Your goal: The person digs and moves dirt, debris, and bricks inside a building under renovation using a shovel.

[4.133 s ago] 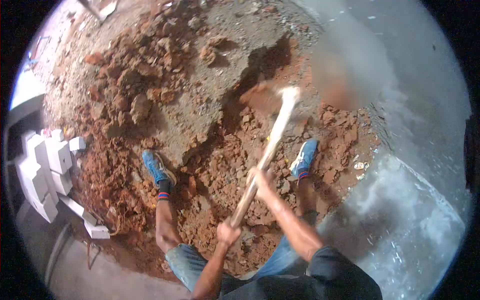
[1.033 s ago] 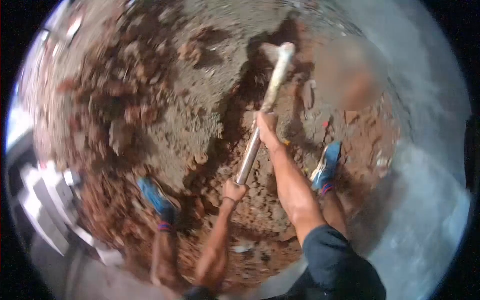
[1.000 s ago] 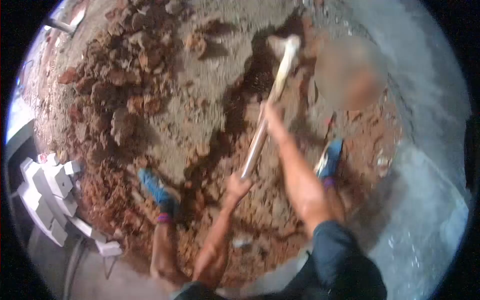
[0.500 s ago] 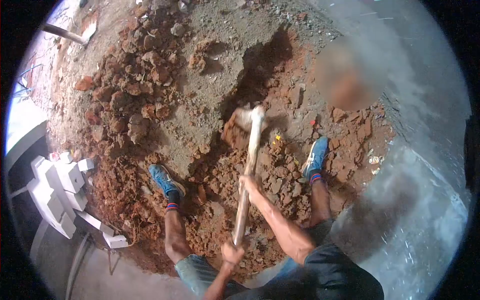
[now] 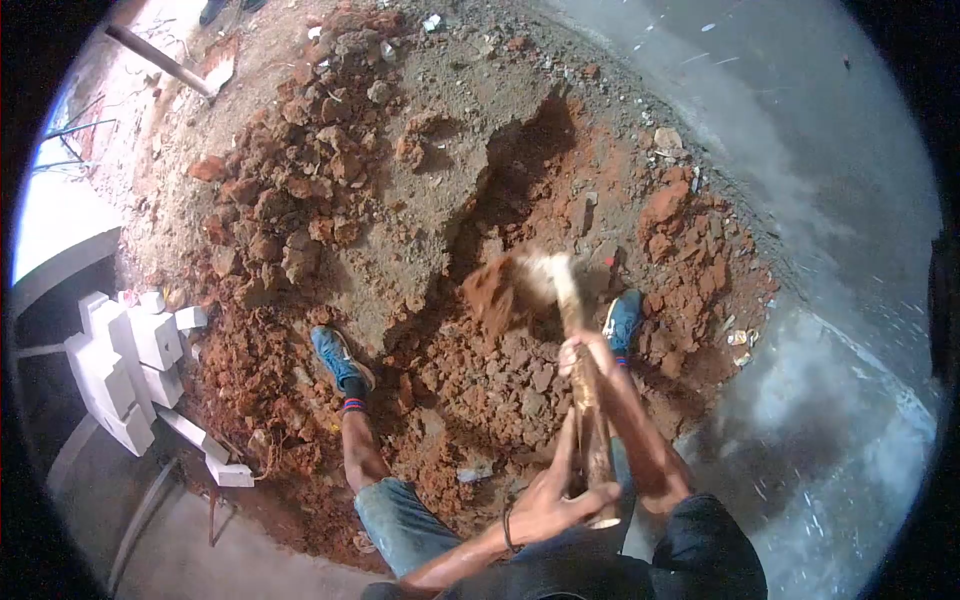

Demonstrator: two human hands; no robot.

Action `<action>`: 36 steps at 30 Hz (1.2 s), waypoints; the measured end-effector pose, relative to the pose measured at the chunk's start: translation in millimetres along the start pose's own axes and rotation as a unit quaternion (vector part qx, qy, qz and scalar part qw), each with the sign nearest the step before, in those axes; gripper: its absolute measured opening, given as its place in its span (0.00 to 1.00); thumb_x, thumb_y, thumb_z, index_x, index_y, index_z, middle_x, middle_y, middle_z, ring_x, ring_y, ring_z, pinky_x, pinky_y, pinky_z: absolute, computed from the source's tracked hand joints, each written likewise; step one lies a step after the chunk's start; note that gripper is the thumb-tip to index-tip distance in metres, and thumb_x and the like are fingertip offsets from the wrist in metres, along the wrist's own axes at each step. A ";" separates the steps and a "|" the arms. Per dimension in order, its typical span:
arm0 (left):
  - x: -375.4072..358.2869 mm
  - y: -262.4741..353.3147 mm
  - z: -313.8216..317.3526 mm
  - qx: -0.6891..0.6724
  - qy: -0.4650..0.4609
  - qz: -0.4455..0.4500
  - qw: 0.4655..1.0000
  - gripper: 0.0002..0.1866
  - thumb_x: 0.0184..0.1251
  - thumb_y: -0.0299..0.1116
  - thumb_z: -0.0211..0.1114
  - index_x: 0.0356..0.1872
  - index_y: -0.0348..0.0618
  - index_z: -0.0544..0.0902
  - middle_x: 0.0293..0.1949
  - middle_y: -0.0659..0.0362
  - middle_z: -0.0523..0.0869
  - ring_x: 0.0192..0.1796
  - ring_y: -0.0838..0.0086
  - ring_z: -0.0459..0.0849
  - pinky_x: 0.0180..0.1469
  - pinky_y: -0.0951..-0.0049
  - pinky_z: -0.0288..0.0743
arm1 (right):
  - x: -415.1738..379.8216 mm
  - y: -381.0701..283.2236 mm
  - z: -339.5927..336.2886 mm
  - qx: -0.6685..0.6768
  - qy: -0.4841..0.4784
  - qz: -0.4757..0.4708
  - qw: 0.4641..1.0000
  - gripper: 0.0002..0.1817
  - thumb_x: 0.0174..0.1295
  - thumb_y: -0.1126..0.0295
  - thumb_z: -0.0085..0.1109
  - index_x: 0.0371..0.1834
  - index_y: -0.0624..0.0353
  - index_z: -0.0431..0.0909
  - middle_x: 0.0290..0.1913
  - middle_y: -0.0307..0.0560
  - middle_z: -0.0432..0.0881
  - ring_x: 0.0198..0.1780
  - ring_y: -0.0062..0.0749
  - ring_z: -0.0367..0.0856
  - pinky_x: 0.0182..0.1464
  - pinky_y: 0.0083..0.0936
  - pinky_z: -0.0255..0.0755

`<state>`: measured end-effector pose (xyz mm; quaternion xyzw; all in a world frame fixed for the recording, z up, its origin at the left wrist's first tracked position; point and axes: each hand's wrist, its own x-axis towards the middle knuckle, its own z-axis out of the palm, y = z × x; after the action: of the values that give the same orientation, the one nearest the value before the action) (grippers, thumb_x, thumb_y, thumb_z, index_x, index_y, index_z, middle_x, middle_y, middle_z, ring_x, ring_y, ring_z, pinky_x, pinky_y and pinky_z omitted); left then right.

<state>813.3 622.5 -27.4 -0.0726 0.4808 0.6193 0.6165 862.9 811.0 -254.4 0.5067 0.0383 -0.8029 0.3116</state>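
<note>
A hoe-like tool with a pale wooden handle (image 5: pixel 568 300) slants up and away from my body. Soil clings to or lies on its blurred head (image 5: pixel 505 288), which is over the dug trench. Farther up the handle, my right hand (image 5: pixel 585 355) is wrapped round it. Near the handle's lower end is my left hand (image 5: pixel 555 505), with its thumb across the wood. My blue shoes (image 5: pixel 335 352) stand apart on loose red-brown soil (image 5: pixel 450 400), one on each side of the tool.
White blocks (image 5: pixel 120 360) are stacked at the left, beside a wall. Clods are heaped (image 5: pixel 290 190) at the upper left, near another long-handled tool (image 5: pixel 160 60). Grey concrete (image 5: pixel 830 180) borders the soil on the right. The trench edge (image 5: pixel 480 190) is uneven.
The tool has swung right and closer to my body, carrying soil. Both hands have moved right with it. A person's blurred head at the upper right has gone from view.
</note>
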 end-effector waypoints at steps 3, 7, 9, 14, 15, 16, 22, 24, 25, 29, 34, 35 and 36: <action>24.2 -1.0 -13.5 0.042 -0.067 -0.101 0.992 0.56 0.53 0.45 0.65 0.68 0.37 0.29 0.55 0.36 0.66 0.49 0.58 0.70 0.51 0.66 0.66 | -29.9 -37.3 49.5 -0.215 0.055 -0.191 0.956 0.10 0.55 0.63 0.50 0.21 0.56 0.67 0.15 0.39 0.69 0.15 0.25 0.69 0.21 0.25 0.70; 118.6 -90.3 -52.2 0.131 0.146 0.097 0.976 0.37 0.50 0.37 0.66 0.63 0.42 0.62 0.44 0.44 0.80 0.43 0.66 0.81 0.47 0.71 0.75 | 28.3 -112.3 76.3 -0.272 0.177 -0.343 0.882 0.06 0.49 0.69 0.54 0.19 0.56 0.72 0.14 0.40 0.71 0.15 0.28 0.73 0.17 0.25 0.69; 184.8 -114.0 -111.8 0.096 0.165 -0.019 0.981 0.17 0.47 0.31 0.67 0.41 0.41 0.79 0.29 0.54 0.83 0.27 0.74 0.81 0.29 0.73 0.77 | 83.0 -148.6 85.9 -0.251 0.218 -0.375 0.866 0.04 0.49 0.72 0.56 0.20 0.56 0.72 0.15 0.39 0.72 0.14 0.27 0.72 0.17 0.24 0.70; 216.6 -146.7 -209.7 -0.028 0.158 -0.028 0.987 0.20 0.50 0.29 0.63 0.47 0.33 0.75 0.25 0.57 0.81 0.19 0.79 0.77 0.16 0.81 0.70 | 236.9 -150.7 50.2 -0.328 0.341 -0.331 0.816 0.07 0.49 0.71 0.55 0.29 0.63 0.74 0.21 0.43 0.74 0.21 0.28 0.74 0.23 0.27 0.71; 211.6 -174.2 -213.8 -0.055 0.171 -0.019 0.984 0.21 0.51 0.29 0.62 0.48 0.33 0.75 0.24 0.57 0.81 0.19 0.80 0.77 0.15 0.81 0.69 | 280.1 -133.6 14.6 -0.331 0.323 -0.316 0.828 0.07 0.47 0.70 0.54 0.26 0.63 0.74 0.21 0.43 0.74 0.22 0.30 0.74 0.24 0.30 0.70; 204.9 -188.8 -221.3 -0.060 0.171 -0.019 0.983 0.21 0.51 0.29 0.62 0.48 0.33 0.75 0.24 0.57 0.81 0.19 0.80 0.77 0.15 0.81 0.69 | 285.7 -111.7 31.9 -0.409 0.404 -0.301 0.761 0.06 0.47 0.70 0.53 0.25 0.61 0.73 0.21 0.42 0.74 0.22 0.31 0.74 0.24 0.30 0.69; 202.3 -182.7 -190.9 0.032 0.297 -0.008 0.954 0.22 0.50 0.29 0.64 0.48 0.30 0.76 0.26 0.55 0.83 0.22 0.77 0.79 0.22 0.78 0.73 | 265.9 -136.1 36.2 -0.471 0.256 -0.219 0.815 0.08 0.52 0.65 0.52 0.26 0.57 0.71 0.20 0.42 0.71 0.24 0.28 0.72 0.28 0.27 0.71; 215.5 -195.9 -199.6 0.011 0.264 -0.062 0.963 0.20 0.49 0.29 0.65 0.46 0.30 0.76 0.24 0.55 0.82 0.21 0.75 0.79 0.22 0.77 0.73 | 275.8 -129.0 20.4 -0.438 0.319 -0.162 0.825 0.07 0.53 0.66 0.51 0.27 0.58 0.71 0.20 0.42 0.70 0.22 0.28 0.72 0.26 0.27 0.70; 217.6 -206.6 -202.4 -0.012 0.230 -0.111 0.967 0.19 0.49 0.29 0.65 0.44 0.30 0.77 0.22 0.55 0.82 0.19 0.74 0.78 0.22 0.75 0.72 | 294.5 -124.4 -21.6 -0.425 0.346 -0.176 0.818 0.06 0.49 0.67 0.54 0.26 0.57 0.71 0.19 0.42 0.71 0.22 0.29 0.74 0.26 0.27 0.71; 199.5 -230.7 -226.4 0.123 0.269 -0.124 0.947 0.16 0.47 0.33 0.67 0.36 0.32 0.80 0.17 0.53 0.79 0.18 0.71 0.79 0.22 0.70 0.72 | 280.8 -89.3 3.4 -0.298 0.250 -0.214 0.896 0.07 0.46 0.71 0.55 0.26 0.57 0.69 0.18 0.43 0.71 0.21 0.32 0.75 0.24 0.30 0.72; 173.4 -214.0 -204.0 0.184 0.291 -0.163 0.924 0.22 0.40 0.42 0.71 0.24 0.28 0.78 0.19 0.44 0.81 0.24 0.55 0.82 0.30 0.61 0.75 | 267.6 -87.3 18.1 -0.283 0.320 -0.175 0.887 0.04 0.42 0.76 0.54 0.21 0.63 0.70 0.18 0.47 0.71 0.15 0.35 0.71 0.19 0.33 0.70; 176.0 -215.8 -206.2 0.187 0.297 -0.156 0.923 0.22 0.40 0.42 0.71 0.24 0.28 0.78 0.19 0.44 0.81 0.24 0.55 0.82 0.30 0.61 0.75 | 269.7 -90.1 21.5 -0.286 0.313 -0.180 0.888 0.04 0.42 0.76 0.54 0.21 0.63 0.70 0.18 0.47 0.71 0.15 0.35 0.71 0.19 0.33 0.70; 180.7 -219.9 -208.8 0.176 0.294 -0.140 0.929 0.22 0.41 0.41 0.71 0.26 0.27 0.78 0.19 0.44 0.81 0.24 0.56 0.82 0.30 0.62 0.75 | 271.8 -93.9 26.6 -0.293 0.321 -0.183 0.882 0.04 0.42 0.76 0.54 0.22 0.63 0.71 0.18 0.48 0.71 0.15 0.35 0.71 0.19 0.33 0.70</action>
<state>850.1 555.9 -372.2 -0.2079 0.7268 0.3832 0.5307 711.9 750.9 -493.0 0.6064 0.4614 -0.5913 0.2643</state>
